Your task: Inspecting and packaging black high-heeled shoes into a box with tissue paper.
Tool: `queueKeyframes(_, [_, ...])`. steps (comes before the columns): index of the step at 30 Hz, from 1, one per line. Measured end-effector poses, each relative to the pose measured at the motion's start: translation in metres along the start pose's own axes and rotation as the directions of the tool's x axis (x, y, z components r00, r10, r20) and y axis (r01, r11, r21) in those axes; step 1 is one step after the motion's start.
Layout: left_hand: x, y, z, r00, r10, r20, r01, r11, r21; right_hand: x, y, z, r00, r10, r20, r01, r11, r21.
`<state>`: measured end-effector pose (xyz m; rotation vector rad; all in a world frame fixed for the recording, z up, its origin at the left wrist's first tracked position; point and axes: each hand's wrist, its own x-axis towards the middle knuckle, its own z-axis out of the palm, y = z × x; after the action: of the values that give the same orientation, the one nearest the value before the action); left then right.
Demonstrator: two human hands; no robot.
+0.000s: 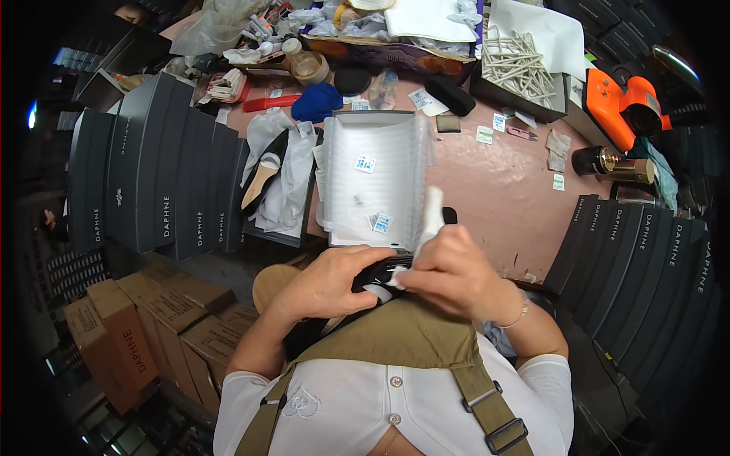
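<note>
My left hand (pixel 332 280) grips a glossy black shoe (pixel 374 273) close against my apron; its lower part is hidden by my hands. My right hand (pixel 462 275) pinches a white cloth or tissue (pixel 430 216), one end pressed on the shoe's surface, the other sticking up past my fingers. Just beyond my hands lies an open box (pixel 369 197) lined with clear ribbed plastic, with small blue-and-white sachets (pixel 365 163) in it. To its left, a black shoe with a tan insole (pixel 260 181) rests among white tissue paper (pixel 293 171) in another box.
Dark shoe boxes stand stacked at left (pixel 160 163) and right (pixel 635 266). Brown cartons (pixel 125 342) sit lower left. At the back are a blue cloth (pixel 317 102), a box of white sticks (pixel 525 72), and an orange tool (pixel 608 112). Snips (pixel 522 134) lie on the pink table (pixel 502 197).
</note>
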<state>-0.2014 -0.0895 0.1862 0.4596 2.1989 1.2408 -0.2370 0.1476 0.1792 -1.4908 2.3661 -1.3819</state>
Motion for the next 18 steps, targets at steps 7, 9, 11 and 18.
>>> queueKeyframes(7, [-0.004,-0.012,0.014,1.0,-0.021,0.002,0.021,1.0,-0.008,-0.015,-0.011,0.023,0.993,-0.023,0.117,0.05,0.971,-0.234])
queueKeyframes(9, [-0.004,-0.013,0.012,1.0,-0.022,0.012,0.022,1.0,-0.009,-0.018,-0.01,0.02,0.991,-0.038,0.126,0.067,0.97,-0.235])
queueKeyframes(11, [-0.003,-0.008,0.008,0.999,-0.023,0.027,0.023,1.0,-0.008,-0.022,-0.009,0.019,0.991,-0.043,0.129,0.072,0.971,-0.229])
queueKeyframes(18, [-0.004,-0.011,0.014,0.998,0.033,0.056,-0.033,0.999,0.004,-0.008,-0.013,0.023,0.992,-0.067,0.111,0.09,0.972,-0.215])
